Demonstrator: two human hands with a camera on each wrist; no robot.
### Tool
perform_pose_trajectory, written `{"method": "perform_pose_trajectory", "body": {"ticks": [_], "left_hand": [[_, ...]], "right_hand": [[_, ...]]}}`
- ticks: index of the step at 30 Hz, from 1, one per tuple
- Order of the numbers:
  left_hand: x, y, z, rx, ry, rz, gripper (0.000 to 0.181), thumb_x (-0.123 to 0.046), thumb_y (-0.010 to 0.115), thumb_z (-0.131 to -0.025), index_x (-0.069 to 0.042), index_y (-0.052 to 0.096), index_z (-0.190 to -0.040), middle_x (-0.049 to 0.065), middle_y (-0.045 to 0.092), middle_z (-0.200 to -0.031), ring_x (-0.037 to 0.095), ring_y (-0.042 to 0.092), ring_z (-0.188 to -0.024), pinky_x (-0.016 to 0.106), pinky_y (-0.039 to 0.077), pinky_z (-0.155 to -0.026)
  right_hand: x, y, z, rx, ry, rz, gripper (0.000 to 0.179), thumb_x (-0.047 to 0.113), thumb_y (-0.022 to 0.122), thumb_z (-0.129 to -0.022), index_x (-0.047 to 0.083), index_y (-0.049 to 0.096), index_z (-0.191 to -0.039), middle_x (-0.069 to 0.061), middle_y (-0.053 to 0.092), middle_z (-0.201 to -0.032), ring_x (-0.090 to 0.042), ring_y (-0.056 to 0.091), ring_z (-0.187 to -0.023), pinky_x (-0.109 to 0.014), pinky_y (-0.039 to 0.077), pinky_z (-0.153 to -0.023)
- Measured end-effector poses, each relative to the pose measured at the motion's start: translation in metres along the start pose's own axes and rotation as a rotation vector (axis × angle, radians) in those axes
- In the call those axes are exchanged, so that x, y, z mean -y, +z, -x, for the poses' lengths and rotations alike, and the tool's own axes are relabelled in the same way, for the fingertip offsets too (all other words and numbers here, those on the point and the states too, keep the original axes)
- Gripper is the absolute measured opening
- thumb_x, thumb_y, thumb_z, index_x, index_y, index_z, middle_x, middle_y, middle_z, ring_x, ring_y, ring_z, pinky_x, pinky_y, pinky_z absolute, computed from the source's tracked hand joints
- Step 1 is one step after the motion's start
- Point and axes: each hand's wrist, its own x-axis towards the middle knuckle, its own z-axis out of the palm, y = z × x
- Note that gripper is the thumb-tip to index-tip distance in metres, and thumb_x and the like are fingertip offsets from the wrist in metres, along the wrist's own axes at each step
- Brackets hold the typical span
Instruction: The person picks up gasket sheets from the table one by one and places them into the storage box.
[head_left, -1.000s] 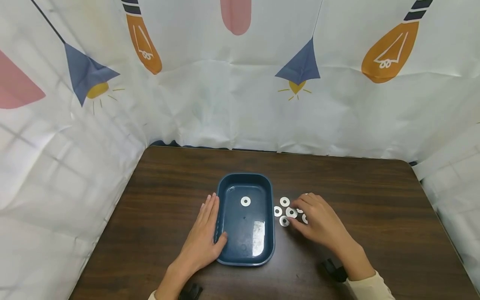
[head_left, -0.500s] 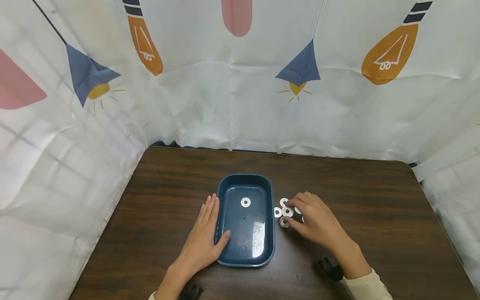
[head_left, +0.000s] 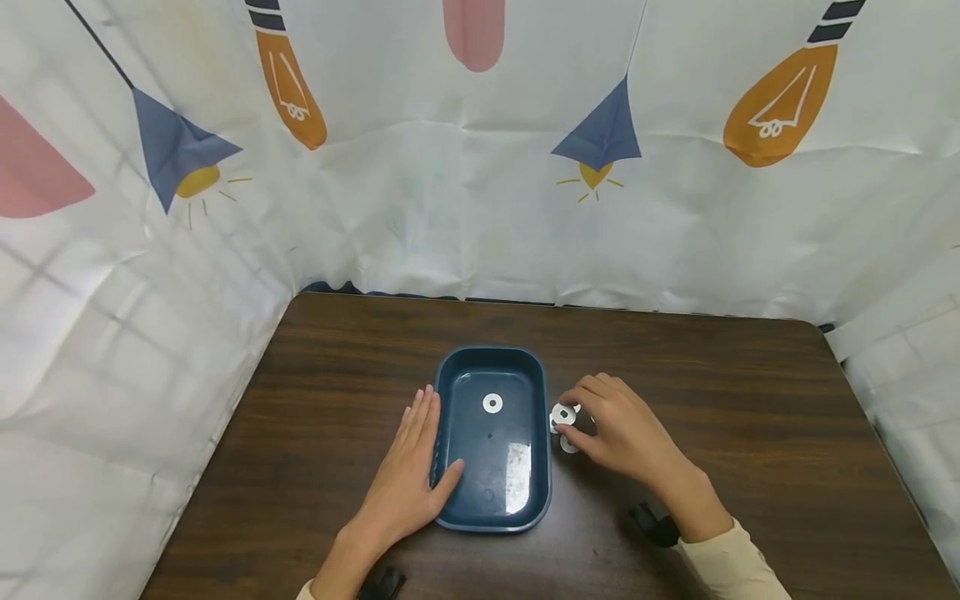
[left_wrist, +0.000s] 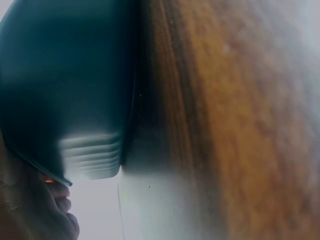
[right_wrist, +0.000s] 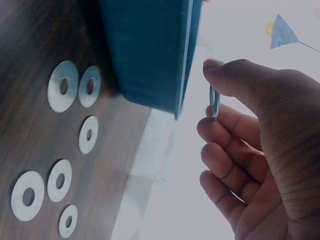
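Between thumb and fingertips my right hand (head_left: 618, 425) pinches a flat metal washer (right_wrist: 214, 101), raised over the table just right of the blue tray (head_left: 489, 528). Several more washers (right_wrist: 63, 86) lie on the table under that hand, some hidden by it in the head view. One washer (head_left: 492, 403) rests inside the tray, toward its far end. My left hand (head_left: 408, 467) lies along the tray's left side, fingers straight and thumb over the rim. In the left wrist view its fingers (left_wrist: 62, 202) show beside the tray's outer wall (left_wrist: 65, 75).
The tray stands on a dark wood-grain table (head_left: 360, 350). Behind and at both sides hangs a white curtain (head_left: 420, 208) printed with lamps and bulbs. Black straps (head_left: 654, 525) sit at the wrists.
My right hand has lifted a washer from the group on the table and moved it slightly left, toward the tray. My left hand stays by the tray.
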Motion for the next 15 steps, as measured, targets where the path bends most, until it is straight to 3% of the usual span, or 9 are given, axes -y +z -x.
{"method": "perform_pose_trajectory", "body": {"ticks": [7, 12, 15], "left_hand": [[0.001, 0.002, -0.003, 0.004, 0.017, -0.009, 0.100, -0.041, 0.068, -0.098, -0.010, 0.007, -0.171, 0.012, 0.009, -0.181, 0.037, 0.016, -0.167, 0.041, 0.005, -0.139], [0.002, 0.001, 0.000, 0.001, 0.015, 0.006, 0.100, -0.039, 0.069, -0.098, -0.009, 0.008, -0.171, 0.013, 0.011, -0.180, 0.039, 0.019, -0.166, 0.030, -0.003, -0.137], [0.003, 0.000, -0.001, -0.001, 0.023, 0.000, 0.100, -0.039, 0.069, -0.098, -0.009, 0.008, -0.171, 0.014, 0.011, -0.180, 0.039, 0.018, -0.166, 0.032, -0.002, -0.138]], "right_hand": [[0.005, -0.001, -0.002, 0.021, 0.052, -0.029, 0.032, 0.030, 0.093, -0.081, 0.012, 0.079, -0.105, 0.004, 0.074, -0.098, -0.014, 0.064, -0.092, -0.037, 0.059, -0.085], [0.010, 0.003, -0.002, -0.005, 0.031, -0.068, 0.031, 0.029, 0.092, -0.082, 0.012, 0.079, -0.104, 0.005, 0.073, -0.097, -0.014, 0.064, -0.090, -0.035, 0.058, -0.082], [0.012, 0.003, -0.003, -0.030, 0.023, -0.072, 0.031, 0.028, 0.093, -0.081, 0.013, 0.078, -0.103, 0.006, 0.072, -0.096, -0.014, 0.064, -0.089, -0.034, 0.058, -0.082]]}}
